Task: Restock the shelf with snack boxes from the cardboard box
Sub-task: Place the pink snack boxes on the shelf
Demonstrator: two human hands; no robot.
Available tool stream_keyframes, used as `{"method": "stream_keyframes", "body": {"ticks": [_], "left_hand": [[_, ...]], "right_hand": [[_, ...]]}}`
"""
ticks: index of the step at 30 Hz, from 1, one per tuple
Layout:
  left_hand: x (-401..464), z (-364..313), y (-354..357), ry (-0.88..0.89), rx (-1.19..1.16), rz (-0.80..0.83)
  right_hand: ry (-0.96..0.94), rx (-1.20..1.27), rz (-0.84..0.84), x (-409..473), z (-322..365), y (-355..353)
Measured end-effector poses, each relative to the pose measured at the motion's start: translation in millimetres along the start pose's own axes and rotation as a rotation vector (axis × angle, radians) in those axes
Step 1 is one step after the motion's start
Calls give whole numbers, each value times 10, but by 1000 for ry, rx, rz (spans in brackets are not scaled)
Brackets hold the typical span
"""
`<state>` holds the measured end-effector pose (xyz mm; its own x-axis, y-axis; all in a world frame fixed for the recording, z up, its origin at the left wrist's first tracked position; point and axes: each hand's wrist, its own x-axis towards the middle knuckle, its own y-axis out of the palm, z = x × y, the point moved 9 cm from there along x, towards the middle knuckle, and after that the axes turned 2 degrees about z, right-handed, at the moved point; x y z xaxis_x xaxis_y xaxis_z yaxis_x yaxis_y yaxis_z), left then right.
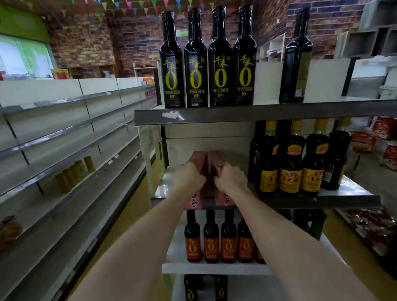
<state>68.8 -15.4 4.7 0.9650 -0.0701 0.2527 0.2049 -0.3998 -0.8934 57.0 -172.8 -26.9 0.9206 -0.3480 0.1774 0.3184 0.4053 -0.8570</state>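
Two red snack boxes stand side by side on the middle shelf (347, 193) of the end rack. My left hand (189, 177) grips the left snack box (197, 159) from above. My right hand (231, 177) grips the right snack box (217, 159) the same way. The lower fronts of both boxes show red with printed characters below my wrists, at the shelf's front edge. The cardboard box is out of view.
Dark sauce bottles with yellow labels (290, 168) stand right beside the boxes on the same shelf. Tall black bottles (207, 60) fill the top shelf, red-labelled bottles (210, 239) the shelf below. Long, mostly bare shelving (55, 157) runs along the left aisle.
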Motion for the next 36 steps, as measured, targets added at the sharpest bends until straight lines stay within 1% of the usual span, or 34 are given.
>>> {"method": "stream_keyframes", "body": {"ticks": [7, 11, 14, 16, 19, 22, 25, 29, 34, 36], "left_hand": [[-426, 83, -154, -67, -34, -29], [-699, 228, -251, -143, -113, -51], [-921, 373, -359, -178, -179, -99], [-1068, 524, -422, -204, -245, -113], [-1282, 816, -512, -241, -310, -88], [-1548, 1113, -602, -231, -295, -48], [-1854, 1438, -688, -239, -283, -39], [-2254, 1958, -719, -319, -322, 24], [-2722, 2824, -764, -494, -545, 74], [-2896, 3112, -802, -525, -599, 82]], "right_hand": [[-16, 122, -79, -449, -177, -166], [-21, 188, -111, -739, -253, -211], [-16, 232, -148, -990, -266, -259], [27, 309, -152, -1184, -294, -246], [125, 452, -135, -1506, -313, -163], [165, 484, -97, -1869, -150, -22], [217, 506, -24, -2267, 62, 200], [234, 532, 66, -2754, 327, 543], [180, 565, 103, -3293, 733, 1028], [139, 576, 99, -3466, 952, 1177]]}}
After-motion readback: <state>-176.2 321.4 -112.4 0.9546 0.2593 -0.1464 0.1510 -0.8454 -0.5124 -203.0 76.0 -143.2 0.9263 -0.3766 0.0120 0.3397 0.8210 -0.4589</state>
